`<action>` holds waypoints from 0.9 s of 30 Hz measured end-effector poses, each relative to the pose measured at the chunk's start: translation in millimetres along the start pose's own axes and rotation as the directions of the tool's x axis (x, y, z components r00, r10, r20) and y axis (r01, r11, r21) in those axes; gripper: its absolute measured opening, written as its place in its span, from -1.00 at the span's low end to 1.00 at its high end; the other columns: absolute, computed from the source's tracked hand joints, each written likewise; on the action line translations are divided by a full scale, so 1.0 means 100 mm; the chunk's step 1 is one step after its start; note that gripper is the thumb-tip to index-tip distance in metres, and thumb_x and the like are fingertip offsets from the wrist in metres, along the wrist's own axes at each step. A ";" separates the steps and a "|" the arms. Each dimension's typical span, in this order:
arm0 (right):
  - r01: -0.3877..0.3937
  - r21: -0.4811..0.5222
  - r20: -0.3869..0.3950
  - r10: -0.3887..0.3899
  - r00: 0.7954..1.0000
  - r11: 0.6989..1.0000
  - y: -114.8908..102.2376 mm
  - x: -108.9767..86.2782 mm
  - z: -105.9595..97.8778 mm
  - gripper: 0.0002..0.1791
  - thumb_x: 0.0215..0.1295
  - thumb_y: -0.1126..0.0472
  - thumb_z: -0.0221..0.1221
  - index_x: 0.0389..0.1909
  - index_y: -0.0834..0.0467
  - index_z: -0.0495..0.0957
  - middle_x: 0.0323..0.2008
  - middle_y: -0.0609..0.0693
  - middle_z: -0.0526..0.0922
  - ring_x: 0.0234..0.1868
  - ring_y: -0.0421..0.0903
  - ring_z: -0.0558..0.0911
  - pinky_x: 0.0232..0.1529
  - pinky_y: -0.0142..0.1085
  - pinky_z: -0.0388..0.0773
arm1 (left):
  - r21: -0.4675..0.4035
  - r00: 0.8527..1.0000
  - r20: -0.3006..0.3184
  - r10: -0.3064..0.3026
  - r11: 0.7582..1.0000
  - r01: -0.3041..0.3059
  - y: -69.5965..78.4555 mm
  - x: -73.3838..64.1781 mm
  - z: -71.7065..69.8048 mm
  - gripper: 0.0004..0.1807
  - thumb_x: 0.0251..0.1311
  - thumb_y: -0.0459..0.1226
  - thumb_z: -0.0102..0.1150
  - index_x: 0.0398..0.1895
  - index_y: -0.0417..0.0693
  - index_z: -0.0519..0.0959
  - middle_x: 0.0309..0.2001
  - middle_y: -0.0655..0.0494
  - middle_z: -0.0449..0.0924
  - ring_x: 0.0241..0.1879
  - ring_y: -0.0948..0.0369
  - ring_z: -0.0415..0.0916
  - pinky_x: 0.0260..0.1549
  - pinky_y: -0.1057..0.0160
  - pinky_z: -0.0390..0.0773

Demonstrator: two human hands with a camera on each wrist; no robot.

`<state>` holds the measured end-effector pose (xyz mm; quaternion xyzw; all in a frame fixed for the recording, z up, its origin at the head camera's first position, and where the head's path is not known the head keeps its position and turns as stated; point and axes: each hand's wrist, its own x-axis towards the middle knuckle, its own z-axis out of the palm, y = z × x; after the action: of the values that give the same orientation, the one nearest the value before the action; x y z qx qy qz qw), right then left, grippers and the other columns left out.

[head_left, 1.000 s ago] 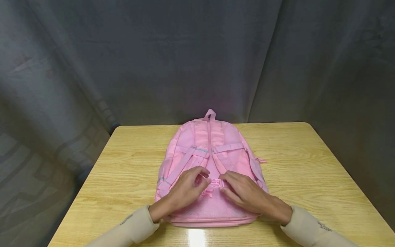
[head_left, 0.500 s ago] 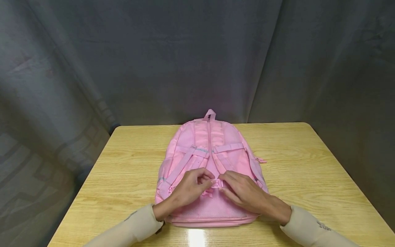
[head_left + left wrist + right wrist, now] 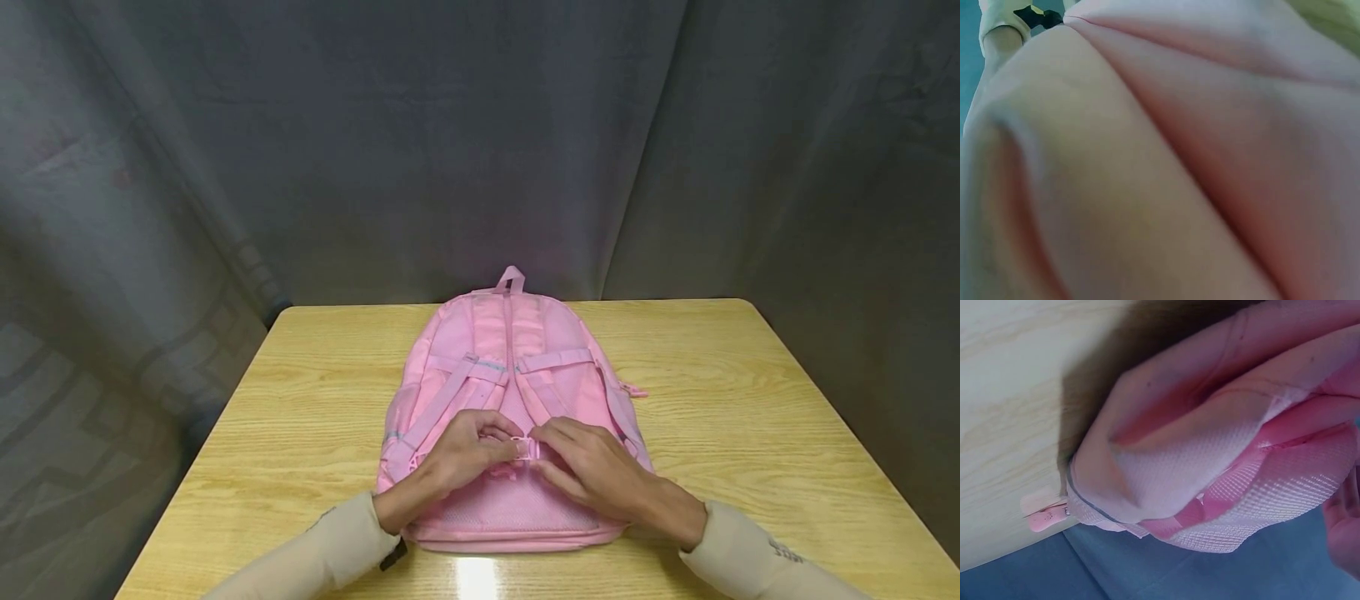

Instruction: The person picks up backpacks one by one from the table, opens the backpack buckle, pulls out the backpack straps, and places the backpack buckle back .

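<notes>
A pink backpack point(image 3: 517, 508) lies with its shoulder straps facing up on the table, its top loop pointing away. Low on its back panel is a pink plastic buckle point(image 3: 525, 448). My left hand point(image 3: 467, 450) pinches the buckle's left side, thumb in front and fingers curled behind. From the other side, my right hand point(image 3: 596, 468) holds the buckle's right end between thumb and fingers. Whether the buckle is fully clicked together cannot be made out. The left wrist view shows only blurred pink fabric point(image 3: 1241, 144) close up.
Wooden table point(image 3: 750, 400) surrounds the backpack. Grey curtains point(image 3: 450, 150) hang behind and at both sides. A pink zipper pull point(image 3: 1047, 517) sticks out from the bag's side. Another pink strap piece point(image 3: 504, 472) lies just below the buckle.
My left hand has moved slightly right, up to the buckle, and its thumb now lies against it. The gap between both hands has narrowed. My right hand has barely moved.
</notes>
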<state>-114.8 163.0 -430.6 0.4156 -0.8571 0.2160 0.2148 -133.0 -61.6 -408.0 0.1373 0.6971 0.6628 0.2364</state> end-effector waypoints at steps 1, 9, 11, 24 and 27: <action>-0.002 0.002 0.000 0.002 1.000 1.000 0.00 0.00 0.00 -0.72 0.37 0.07 0.22 -0.01 0.12 0.56 -0.19 -0.12 0.64 -0.19 -0.26 0.62 -0.16 -0.36 0.64 | -0.013 1.000 0.001 -0.004 1.000 0.004 0.00 0.00 0.00 -0.75 0.13 -0.44 0.31 -0.14 -0.42 0.59 -0.41 -0.03 0.69 -0.54 0.20 0.61 -0.53 0.34 0.64; -0.037 -0.016 -0.018 0.037 0.999 0.999 -0.04 0.01 -0.03 -0.66 0.30 0.06 0.27 0.01 0.13 0.55 -0.12 -0.10 0.60 -0.10 -0.24 0.58 -0.10 -0.35 0.62 | -0.067 0.998 -0.026 -0.055 0.996 0.053 -0.03 0.03 0.01 -0.77 0.10 -0.47 0.28 -0.16 -0.40 0.60 -0.45 0.03 0.69 -0.56 0.24 0.58 -0.49 0.31 0.67; -0.049 -0.030 -0.023 0.048 0.999 0.998 -0.06 0.02 -0.04 -0.64 0.27 0.08 0.30 0.01 0.15 0.55 -0.16 -0.11 0.59 -0.15 -0.27 0.55 -0.15 -0.38 0.60 | -0.081 0.998 -0.021 -0.057 0.995 0.055 -0.03 0.03 0.01 -0.77 0.10 -0.49 0.27 -0.15 -0.42 0.59 -0.44 0.03 0.69 -0.56 0.23 0.60 -0.43 0.25 0.72; -0.384 0.295 0.228 0.325 0.918 0.875 -0.05 0.07 -0.18 -0.82 0.22 0.33 0.31 -0.30 0.03 0.52 -0.46 -0.27 0.46 -0.43 -0.35 0.43 -0.42 -0.45 0.50 | -0.105 0.997 -0.003 -0.071 0.992 0.070 -0.03 0.02 0.00 -0.78 0.16 -0.45 0.31 -0.15 -0.43 0.59 -0.36 -0.11 0.73 -0.53 0.19 0.66 -0.34 0.12 0.75; -0.438 0.409 0.303 0.334 0.893 0.801 0.01 0.07 -0.19 -0.87 0.29 0.31 0.27 -0.35 0.02 0.55 -0.50 -0.24 0.50 -0.45 -0.33 0.45 -0.44 -0.44 0.50 | -0.098 0.998 0.002 -0.066 0.993 0.066 -0.04 0.01 0.01 -0.79 0.16 -0.45 0.30 -0.16 -0.43 0.59 -0.34 -0.14 0.73 -0.51 0.18 0.66 -0.32 0.10 0.75</action>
<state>-116.4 169.6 -411.0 0.2914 -0.8643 0.4085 -0.0345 -133.2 -60.7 -411.7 0.1019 0.6681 0.6880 0.2642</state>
